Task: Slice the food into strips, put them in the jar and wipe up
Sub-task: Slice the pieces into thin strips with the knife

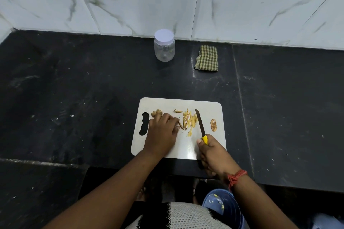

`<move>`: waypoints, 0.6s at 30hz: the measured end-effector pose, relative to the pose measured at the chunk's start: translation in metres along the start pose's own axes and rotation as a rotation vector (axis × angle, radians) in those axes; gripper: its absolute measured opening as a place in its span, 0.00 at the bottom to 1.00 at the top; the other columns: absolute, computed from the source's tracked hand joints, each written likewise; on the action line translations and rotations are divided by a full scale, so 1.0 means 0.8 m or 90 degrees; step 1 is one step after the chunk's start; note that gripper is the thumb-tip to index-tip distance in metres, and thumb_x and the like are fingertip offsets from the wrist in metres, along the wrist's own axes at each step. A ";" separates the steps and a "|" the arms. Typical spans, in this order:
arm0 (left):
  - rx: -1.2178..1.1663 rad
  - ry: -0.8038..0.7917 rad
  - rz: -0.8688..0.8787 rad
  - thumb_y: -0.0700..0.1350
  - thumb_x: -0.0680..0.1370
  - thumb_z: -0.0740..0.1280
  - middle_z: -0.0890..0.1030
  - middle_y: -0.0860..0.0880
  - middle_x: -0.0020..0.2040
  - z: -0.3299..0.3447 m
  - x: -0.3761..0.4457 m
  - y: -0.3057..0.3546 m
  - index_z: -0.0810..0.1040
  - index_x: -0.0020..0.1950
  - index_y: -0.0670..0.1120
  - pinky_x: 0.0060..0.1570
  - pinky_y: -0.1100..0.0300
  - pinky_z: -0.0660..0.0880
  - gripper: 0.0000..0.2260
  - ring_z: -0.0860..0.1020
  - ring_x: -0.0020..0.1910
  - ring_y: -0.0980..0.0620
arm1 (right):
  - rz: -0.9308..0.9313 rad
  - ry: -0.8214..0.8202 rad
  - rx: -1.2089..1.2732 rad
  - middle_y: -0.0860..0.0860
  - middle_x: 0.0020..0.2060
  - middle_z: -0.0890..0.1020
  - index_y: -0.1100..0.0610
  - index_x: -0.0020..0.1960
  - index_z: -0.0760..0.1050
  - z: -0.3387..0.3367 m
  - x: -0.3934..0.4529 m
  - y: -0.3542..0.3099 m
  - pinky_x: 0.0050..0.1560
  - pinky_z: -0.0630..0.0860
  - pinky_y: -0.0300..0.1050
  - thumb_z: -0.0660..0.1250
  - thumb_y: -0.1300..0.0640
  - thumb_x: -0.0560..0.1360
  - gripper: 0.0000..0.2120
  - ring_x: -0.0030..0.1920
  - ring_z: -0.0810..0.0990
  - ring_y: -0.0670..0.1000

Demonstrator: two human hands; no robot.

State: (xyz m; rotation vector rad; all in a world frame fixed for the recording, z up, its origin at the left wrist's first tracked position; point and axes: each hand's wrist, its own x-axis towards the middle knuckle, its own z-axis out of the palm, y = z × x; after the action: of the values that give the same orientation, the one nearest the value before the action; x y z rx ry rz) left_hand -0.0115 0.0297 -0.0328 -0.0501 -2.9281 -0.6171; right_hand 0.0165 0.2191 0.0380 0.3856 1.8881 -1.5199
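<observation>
A white cutting board lies on the black counter. On it lie a pile of pale yellow ginger strips, an uncut ginger knob at the left and a peel scrap at the right. My left hand rests on the board with fingers curled, its fingertips touching a strip at the pile's left side. My right hand grips the yellow handle of a knife, whose blade points away just right of the strips. A clear jar with a white lid stands closed by the wall.
A folded green checked cloth lies right of the jar near the tiled wall. A blue bucket stands on the floor below the counter's front edge. The black counter extends to both sides of the board.
</observation>
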 end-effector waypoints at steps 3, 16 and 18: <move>0.002 -0.007 -0.004 0.52 0.77 0.68 0.77 0.51 0.53 -0.001 0.001 0.005 0.81 0.53 0.52 0.55 0.48 0.69 0.07 0.72 0.56 0.48 | -0.005 -0.004 -0.012 0.50 0.27 0.67 0.53 0.43 0.63 0.001 0.002 -0.003 0.25 0.56 0.39 0.56 0.49 0.83 0.12 0.23 0.61 0.48; 0.021 -0.009 -0.014 0.49 0.79 0.68 0.76 0.52 0.55 -0.005 0.025 0.010 0.81 0.61 0.55 0.57 0.48 0.67 0.11 0.71 0.54 0.49 | -0.031 -0.004 -0.044 0.50 0.27 0.68 0.53 0.42 0.63 0.002 -0.002 -0.012 0.23 0.58 0.37 0.57 0.50 0.83 0.12 0.23 0.63 0.48; 0.050 -0.004 -0.023 0.49 0.80 0.66 0.76 0.53 0.60 -0.009 0.029 0.007 0.78 0.67 0.53 0.56 0.50 0.66 0.15 0.71 0.57 0.49 | -0.032 -0.003 -0.044 0.50 0.27 0.68 0.54 0.43 0.63 0.000 -0.003 -0.012 0.22 0.59 0.38 0.57 0.50 0.83 0.12 0.23 0.63 0.48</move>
State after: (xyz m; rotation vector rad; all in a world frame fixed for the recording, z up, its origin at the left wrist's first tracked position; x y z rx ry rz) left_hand -0.0333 0.0322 -0.0204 0.0104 -2.9625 -0.5073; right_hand 0.0127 0.2165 0.0467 0.3049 1.9550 -1.4821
